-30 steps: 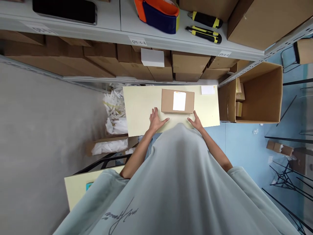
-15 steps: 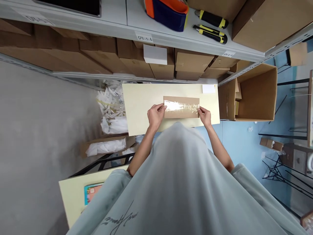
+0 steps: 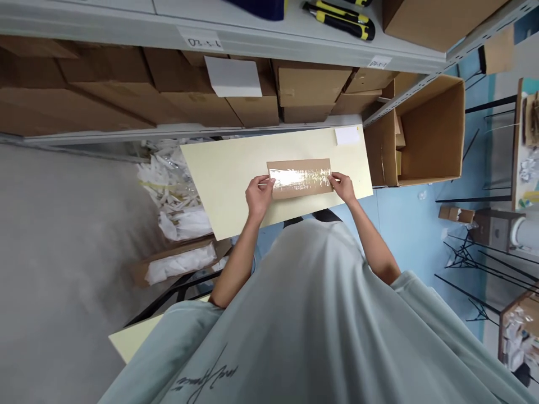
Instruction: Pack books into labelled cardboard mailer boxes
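A flat brown cardboard box (image 3: 301, 191) with shiny clear tape along its top is held over the pale yellow tabletop (image 3: 227, 191). My left hand (image 3: 258, 196) pinches its left end between thumb and fingers. At the opposite end, my right hand (image 3: 342, 187) grips the right edge the same way. Whether the box rests on the tabletop or is slightly raised, I cannot tell. A small white paper (image 3: 347, 135) lies at the table's far right corner.
Beyond the table, a metal shelf (image 3: 269, 47) carries brown cartons (image 3: 311, 84) and utility knives (image 3: 341, 19). A large open carton (image 3: 433, 134) stands at the right. Bagged white material (image 3: 172, 185) sits to the left, above a second pale board (image 3: 135, 336).
The camera view has shifted and turned slightly, so the shelf and table appear tilted and moved left. Both hands keep their hold on the cardboard box.
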`<control>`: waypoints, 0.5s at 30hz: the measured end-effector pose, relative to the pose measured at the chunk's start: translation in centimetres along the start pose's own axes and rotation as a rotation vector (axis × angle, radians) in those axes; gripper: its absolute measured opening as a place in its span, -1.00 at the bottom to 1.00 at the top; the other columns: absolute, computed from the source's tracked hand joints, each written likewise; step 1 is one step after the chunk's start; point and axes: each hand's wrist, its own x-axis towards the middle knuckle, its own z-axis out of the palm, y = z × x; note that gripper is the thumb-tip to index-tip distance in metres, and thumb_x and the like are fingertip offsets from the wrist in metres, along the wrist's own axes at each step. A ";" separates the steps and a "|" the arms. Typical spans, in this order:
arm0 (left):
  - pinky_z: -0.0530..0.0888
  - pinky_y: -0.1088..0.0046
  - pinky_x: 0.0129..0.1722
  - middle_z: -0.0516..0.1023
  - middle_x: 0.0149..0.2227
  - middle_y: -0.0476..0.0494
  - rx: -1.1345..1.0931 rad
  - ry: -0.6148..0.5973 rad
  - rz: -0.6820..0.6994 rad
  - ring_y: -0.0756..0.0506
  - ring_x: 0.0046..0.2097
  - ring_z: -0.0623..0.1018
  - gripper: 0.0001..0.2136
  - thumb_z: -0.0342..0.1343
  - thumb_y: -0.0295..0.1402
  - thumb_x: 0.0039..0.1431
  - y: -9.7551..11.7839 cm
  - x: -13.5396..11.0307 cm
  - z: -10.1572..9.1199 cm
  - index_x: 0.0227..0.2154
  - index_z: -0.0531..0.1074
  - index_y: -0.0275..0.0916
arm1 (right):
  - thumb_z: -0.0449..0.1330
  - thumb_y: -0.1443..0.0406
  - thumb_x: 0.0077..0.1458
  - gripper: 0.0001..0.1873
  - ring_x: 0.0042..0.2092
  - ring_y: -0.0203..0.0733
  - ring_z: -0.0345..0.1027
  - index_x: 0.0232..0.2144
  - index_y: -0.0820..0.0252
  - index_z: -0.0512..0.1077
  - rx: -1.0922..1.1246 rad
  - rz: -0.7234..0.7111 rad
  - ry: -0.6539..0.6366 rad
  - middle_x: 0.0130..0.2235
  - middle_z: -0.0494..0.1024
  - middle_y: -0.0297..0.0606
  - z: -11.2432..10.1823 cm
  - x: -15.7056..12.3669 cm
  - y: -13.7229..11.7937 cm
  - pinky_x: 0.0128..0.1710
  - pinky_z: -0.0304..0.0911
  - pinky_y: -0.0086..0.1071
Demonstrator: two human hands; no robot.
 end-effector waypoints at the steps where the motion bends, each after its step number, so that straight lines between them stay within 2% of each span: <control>1: 0.62 0.36 -0.02 0.77 0.01 -0.28 0.000 0.001 -0.008 -0.15 -0.10 0.72 -0.74 0.31 -0.25 0.44 -0.1 -0.1 0.0 0.04 0.65 -0.30 | 0.32 -0.12 0.36 -0.50 -0.05 -0.01 0.72 -0.02 0.14 0.70 0.002 0.018 0.004 0.06 0.82 -0.08 0.0 0.0 0.0 0.12 0.65 -0.09; 5: 0.63 0.32 0.07 0.77 0.06 -0.30 0.082 0.035 -0.015 -0.16 -0.07 0.72 -0.74 0.26 -0.23 0.47 0.0 -0.8 0.3 0.04 0.64 -0.29 | 0.34 0.04 0.37 -0.70 -0.09 -0.04 0.72 -0.02 0.08 0.64 -0.009 0.046 -0.037 0.04 0.82 -0.16 -0.3 0.4 0.0 0.11 0.64 -0.11; 8: 0.63 0.29 0.15 0.76 0.12 -0.33 0.170 0.106 -0.006 -0.19 0.04 0.72 -0.73 0.20 -0.21 0.48 0.3 -1.5 1.0 0.03 0.64 -0.28 | 0.34 0.14 0.39 -0.77 -0.05 -0.03 0.74 0.01 0.06 0.61 -0.040 0.038 -0.107 0.04 0.82 -0.18 -0.4 1.0 0.3 0.15 0.61 -0.13; 12: 0.62 0.24 0.23 0.75 0.13 -0.37 0.284 0.229 -0.037 -0.23 0.13 0.71 -0.70 0.10 -0.20 0.49 0.9 -2.3 2.4 0.01 0.61 -0.28 | 0.30 0.14 0.48 -0.72 0.04 0.00 0.73 0.14 0.07 0.57 -0.055 -0.030 -0.268 0.17 0.79 -0.13 -0.1 1.9 1.5 0.15 0.58 -0.16; 15: 0.62 0.18 0.26 0.74 0.08 -0.38 0.373 0.346 -0.109 -0.26 0.12 0.71 -0.70 0.07 -0.20 0.44 2.3 -3.3 4.6 -0.04 0.60 -0.29 | 0.36 0.13 0.46 -0.65 0.07 0.08 0.70 0.16 0.17 0.57 -0.033 -0.151 -0.362 0.19 0.78 -0.05 -0.7 2.8 2.9 0.11 0.56 -0.15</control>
